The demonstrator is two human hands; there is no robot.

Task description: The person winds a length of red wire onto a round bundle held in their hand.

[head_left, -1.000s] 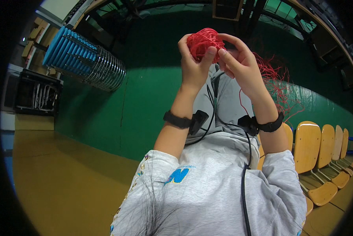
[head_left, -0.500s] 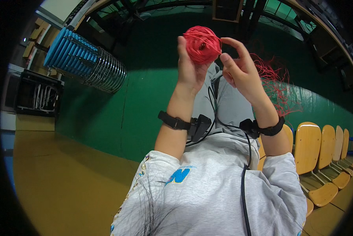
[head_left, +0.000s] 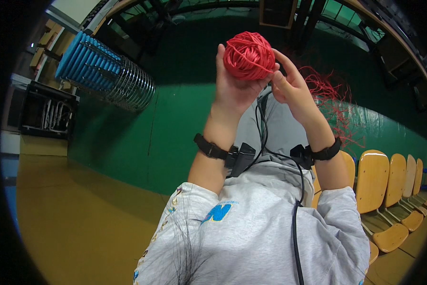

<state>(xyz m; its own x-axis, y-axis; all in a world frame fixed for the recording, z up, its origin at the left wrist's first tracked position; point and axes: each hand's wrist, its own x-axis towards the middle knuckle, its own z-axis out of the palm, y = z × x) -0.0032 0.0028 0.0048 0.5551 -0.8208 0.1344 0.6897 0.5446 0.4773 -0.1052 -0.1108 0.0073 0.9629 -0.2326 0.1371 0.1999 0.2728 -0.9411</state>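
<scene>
A ball of red cord (head_left: 248,56) rests in my left hand (head_left: 235,92), whose thumb stands up along its left side while the palm supports it from below. The other fingers are mostly hidden behind the ball. At the ball's right edge, my right hand (head_left: 293,88) has its thumb and index finger drawn together on a strand of the cord. Loose red cord (head_left: 330,90) lies in a tangled heap on the green floor, beyond my right wrist.
A stack of blue-topped stools (head_left: 106,71) lies tilted at the left, near a black open-fronted box (head_left: 49,111). Wooden chairs (head_left: 372,180) line up at the right. A black cable (head_left: 295,237) runs down my front; dark desks stand at the back.
The ball has turned in my left hand, so the hollow in its side no longer shows. It sits slightly further right, and my right fingers have moved closer together.
</scene>
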